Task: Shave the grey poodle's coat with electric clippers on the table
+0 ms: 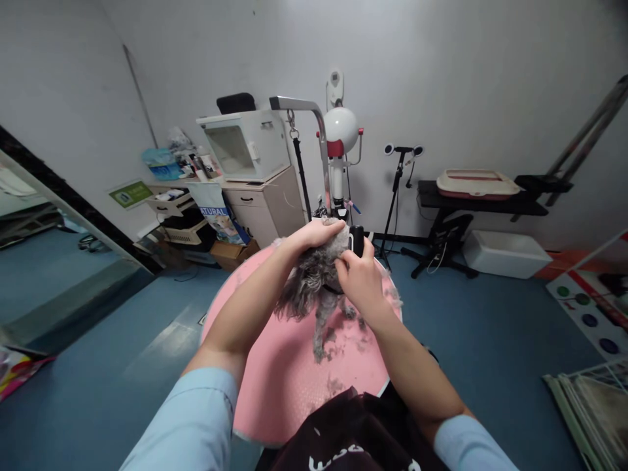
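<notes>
A grey curly-haired dog [314, 271] stands on a round pink grooming table [289, 373]. Across the top of the dog lies my left hand [321, 232], closed on it with the thumb stretched to the right; its other fingers are mostly hidden. My right hand [362, 275] is wrapped round black hair clippers [356, 241], held upright against the right side of the dog. Short fur shows on the near leg, with longer, shaggy hair to the left. Loose grey clippings [336, 384] are scattered on the pink surface.
A metal grooming arm [299, 104] with a hanging black strap [301, 173] rises behind the dog. Beyond it stand a white dryer [341, 131], a cabinet [275, 203] and a light stand [396, 183]. A black table [432, 196] carries a litter tray [475, 183] at right.
</notes>
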### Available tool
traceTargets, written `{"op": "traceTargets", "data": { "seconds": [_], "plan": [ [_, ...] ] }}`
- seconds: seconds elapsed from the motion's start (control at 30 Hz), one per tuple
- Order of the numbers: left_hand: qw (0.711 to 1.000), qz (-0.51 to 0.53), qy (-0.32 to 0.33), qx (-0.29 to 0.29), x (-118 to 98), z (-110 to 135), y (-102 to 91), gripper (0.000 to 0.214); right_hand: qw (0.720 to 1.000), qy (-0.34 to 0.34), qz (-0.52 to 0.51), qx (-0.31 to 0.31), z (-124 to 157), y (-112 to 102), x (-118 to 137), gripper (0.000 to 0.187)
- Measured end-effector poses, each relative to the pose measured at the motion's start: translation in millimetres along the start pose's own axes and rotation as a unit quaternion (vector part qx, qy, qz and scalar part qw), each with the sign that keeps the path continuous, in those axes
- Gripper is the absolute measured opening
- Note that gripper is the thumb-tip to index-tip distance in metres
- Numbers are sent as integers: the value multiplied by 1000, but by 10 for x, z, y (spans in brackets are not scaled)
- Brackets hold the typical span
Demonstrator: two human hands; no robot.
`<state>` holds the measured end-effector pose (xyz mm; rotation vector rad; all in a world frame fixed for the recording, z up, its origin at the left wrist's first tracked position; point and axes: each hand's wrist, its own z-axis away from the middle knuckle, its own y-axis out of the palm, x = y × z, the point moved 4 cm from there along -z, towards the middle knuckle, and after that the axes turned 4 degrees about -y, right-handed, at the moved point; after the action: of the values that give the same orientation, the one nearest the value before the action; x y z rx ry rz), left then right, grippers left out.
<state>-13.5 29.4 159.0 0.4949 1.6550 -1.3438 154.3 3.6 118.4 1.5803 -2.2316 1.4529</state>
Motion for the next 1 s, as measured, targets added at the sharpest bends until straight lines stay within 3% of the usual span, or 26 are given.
{"op": "traceTargets", "data": {
  "seconds": [0.13,0.33,0.5,0.57,0.7,0.8,0.9,1.0],
  "plan": [
    [999,-32,8,-10,32,41,-11,38,1000,10,-17,15,170,29,-151,20],
    [999,-13,-7,-47,126,48,-41,35,998,52,-14,33,646,111,-535,21],
    [999,12,-13,-50,164,13,-41,36,990,116,-4,84,885,125,-812,24],
    [999,12,-16,-51,166,2,-40,36,991,109,-9,71,833,93,-744,23],
    [998,5,-18,-54,186,-27,-44,36,998,50,-14,25,514,99,-332,37],
    [998,8,-29,-49,261,-53,-56,35,998,37,0,60,377,208,-130,19],
    [997,4,-63,-36,360,-65,-54,35,996,32,-16,83,512,296,-176,19],
    [998,0,-63,-22,399,-40,-16,38,993,57,-59,83,783,356,-388,24]
  ]
}}
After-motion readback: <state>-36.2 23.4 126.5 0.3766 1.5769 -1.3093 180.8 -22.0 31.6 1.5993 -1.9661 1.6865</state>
